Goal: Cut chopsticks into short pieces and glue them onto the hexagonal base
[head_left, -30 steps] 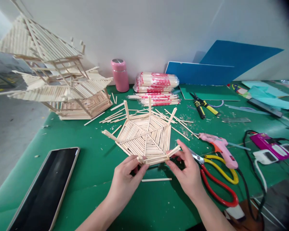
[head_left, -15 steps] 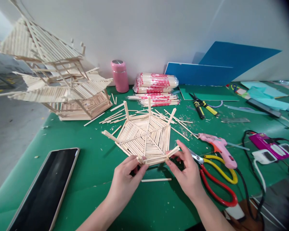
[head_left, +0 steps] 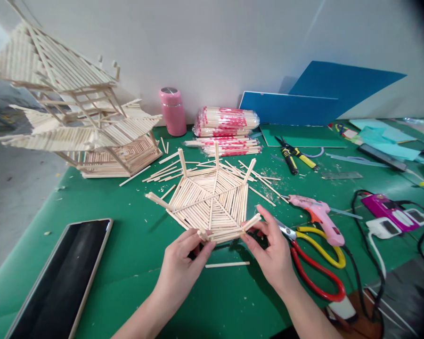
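A hexagonal panel of glued wooden sticks (head_left: 212,200) lies on the green mat, with short posts sticking up at its corners. My left hand (head_left: 180,268) pinches its near edge at the left corner. My right hand (head_left: 273,256) pinches the near right corner post. Both hands hold the panel's front edge slightly raised. One loose stick (head_left: 227,264) lies on the mat between my hands, just below the panel.
A tall stick pagoda model (head_left: 74,113) stands at back left. A tablet (head_left: 60,278) lies front left. Red-and-yellow scissors (head_left: 314,263), a pink glue gun (head_left: 316,212), pliers (head_left: 295,157), a power strip (head_left: 395,216) with cables, a pink bottle (head_left: 172,111) and packed chopsticks (head_left: 228,122) lie around.
The view has shifted slightly, so everything sits a little further left. My hands keep the same grip on the stick panel.
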### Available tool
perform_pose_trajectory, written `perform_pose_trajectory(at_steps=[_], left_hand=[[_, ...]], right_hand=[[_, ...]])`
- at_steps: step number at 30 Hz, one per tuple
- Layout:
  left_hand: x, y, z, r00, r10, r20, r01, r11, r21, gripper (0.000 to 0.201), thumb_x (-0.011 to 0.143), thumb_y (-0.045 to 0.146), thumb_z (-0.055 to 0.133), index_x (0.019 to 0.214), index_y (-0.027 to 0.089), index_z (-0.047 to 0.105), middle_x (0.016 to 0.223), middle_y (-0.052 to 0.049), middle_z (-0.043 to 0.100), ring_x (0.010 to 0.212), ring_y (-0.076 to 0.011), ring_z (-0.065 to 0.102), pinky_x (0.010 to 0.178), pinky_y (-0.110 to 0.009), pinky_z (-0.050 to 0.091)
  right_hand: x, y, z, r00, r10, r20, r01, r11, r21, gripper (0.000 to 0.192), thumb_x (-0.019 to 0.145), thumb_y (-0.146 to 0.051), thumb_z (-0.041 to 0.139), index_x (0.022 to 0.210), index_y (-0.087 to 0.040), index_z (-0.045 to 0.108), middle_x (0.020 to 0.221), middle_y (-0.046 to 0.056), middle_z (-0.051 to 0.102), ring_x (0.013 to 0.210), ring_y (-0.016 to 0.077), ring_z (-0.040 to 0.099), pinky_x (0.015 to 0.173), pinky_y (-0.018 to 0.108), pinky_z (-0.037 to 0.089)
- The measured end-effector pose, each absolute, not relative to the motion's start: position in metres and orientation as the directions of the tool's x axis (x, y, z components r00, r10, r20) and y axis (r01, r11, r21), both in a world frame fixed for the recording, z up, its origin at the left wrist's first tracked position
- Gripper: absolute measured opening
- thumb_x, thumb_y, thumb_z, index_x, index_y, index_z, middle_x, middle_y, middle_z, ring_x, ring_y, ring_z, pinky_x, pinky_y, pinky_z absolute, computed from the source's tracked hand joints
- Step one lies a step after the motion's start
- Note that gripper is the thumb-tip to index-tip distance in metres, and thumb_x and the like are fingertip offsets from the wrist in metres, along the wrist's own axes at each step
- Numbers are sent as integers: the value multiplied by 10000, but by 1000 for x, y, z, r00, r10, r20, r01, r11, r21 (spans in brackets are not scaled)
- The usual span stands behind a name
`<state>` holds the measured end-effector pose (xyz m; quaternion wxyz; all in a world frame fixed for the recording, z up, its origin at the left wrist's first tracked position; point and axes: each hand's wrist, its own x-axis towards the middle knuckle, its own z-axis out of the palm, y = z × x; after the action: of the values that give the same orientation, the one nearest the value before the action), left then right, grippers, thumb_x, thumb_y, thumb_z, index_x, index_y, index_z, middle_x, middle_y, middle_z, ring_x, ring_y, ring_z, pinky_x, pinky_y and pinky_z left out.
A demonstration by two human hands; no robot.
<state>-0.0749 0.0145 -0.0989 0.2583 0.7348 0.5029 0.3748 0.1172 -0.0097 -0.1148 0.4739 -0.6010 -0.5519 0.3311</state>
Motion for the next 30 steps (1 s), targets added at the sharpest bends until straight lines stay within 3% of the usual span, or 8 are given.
perform_pose_trajectory(at_steps=[21,30], left_hand=[[-75,15,-99,214,934,287,535,-358,765,117,772,204,567,706,156,651,665,-37,621,557,-126,566,490,-209,448],[-76,10,-103,221,945,243,569,-327,755,103,755,217,573,758,131,628,662,-29,577,507,-107,481,472,-223,420]], right_hand=[[117,-10,-117,175,980,99,312,40,-949,610,793,-267,580,1322,-235,278,938,33,642,851,165,593,834,339,459],[117,-10,-116,172,979,113,312,55,-948,623,786,-266,586,1323,-218,274,949,41,643,882,168,592,855,334,442]])
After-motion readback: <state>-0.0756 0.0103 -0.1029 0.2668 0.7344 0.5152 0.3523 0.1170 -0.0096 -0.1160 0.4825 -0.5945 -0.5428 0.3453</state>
